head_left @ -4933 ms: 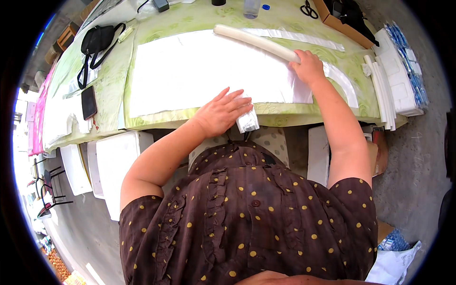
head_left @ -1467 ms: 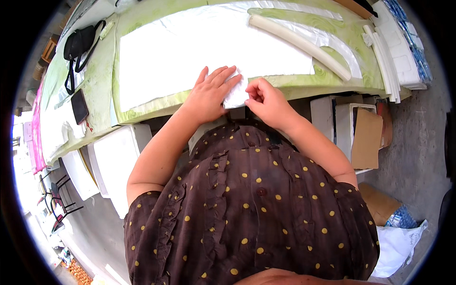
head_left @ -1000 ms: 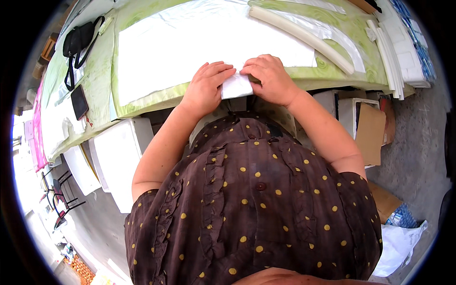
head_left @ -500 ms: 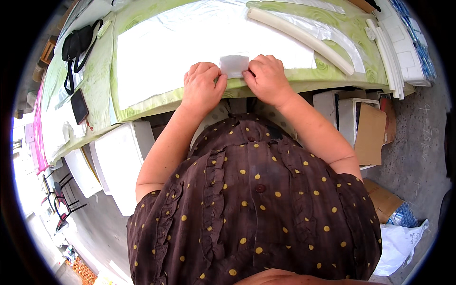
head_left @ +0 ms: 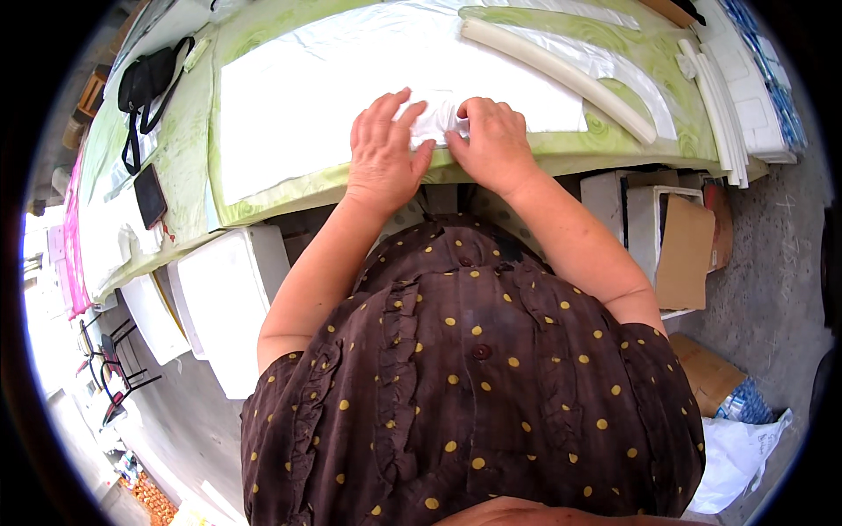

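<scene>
A small, thin white plastic piece (head_left: pixel 435 120), crumpled and somewhat see-through, lies between my hands at the near edge of a large white sheet (head_left: pixel 298 114). My right hand (head_left: pixel 494 145) pinches its right side between thumb and curled fingers. Beside its left side my left hand (head_left: pixel 387 151) has its fingers spread and thumb apart, holding nothing that shows. Whether the piece is a small bag or a folded sheet I cannot make out.
The table wears a green patterned cover (head_left: pixel 263 200). A long pale tube (head_left: pixel 561 81) lies across its right side. More white tubes (head_left: pixel 715 114) lie at the right end. A black bag (head_left: pixel 147 81) and a phone (head_left: pixel 150 196) lie on the left. Boxes (head_left: pixel 228 298) stand beneath.
My left hand has let go of the piece's left side and its fingers have spread. The piece, flat and square before, is now crumpled toward my right hand.
</scene>
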Demonstrator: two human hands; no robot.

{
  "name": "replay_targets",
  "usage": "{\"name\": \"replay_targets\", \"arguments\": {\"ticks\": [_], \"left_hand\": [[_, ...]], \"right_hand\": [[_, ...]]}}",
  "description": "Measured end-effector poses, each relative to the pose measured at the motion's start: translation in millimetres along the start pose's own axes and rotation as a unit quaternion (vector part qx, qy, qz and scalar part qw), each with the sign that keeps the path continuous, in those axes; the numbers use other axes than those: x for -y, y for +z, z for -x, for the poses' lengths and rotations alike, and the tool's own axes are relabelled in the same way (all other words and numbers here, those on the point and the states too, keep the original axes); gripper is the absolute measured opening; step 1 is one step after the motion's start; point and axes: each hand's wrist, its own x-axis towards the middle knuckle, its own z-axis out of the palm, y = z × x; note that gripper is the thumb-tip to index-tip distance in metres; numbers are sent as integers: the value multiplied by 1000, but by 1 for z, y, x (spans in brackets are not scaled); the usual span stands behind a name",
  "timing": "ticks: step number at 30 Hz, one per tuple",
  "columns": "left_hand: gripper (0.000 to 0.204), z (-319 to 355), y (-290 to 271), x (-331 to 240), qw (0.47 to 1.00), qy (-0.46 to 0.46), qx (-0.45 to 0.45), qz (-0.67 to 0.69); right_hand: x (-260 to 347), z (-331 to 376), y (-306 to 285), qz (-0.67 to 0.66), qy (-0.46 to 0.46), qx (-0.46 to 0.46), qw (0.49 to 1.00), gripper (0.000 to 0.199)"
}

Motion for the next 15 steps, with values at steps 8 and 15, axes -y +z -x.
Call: {"name": "replay_targets", "arguments": {"ticks": [8,15], "left_hand": [[64,-6,-2,-4,967,-27,219,-126],[64,-5,-2,-4,964,-33,231,-128]], "right_hand": [[2,-10,-12,44,-15,86,995,47],[5,-17,-12,82,-11,119,989,52]]}}
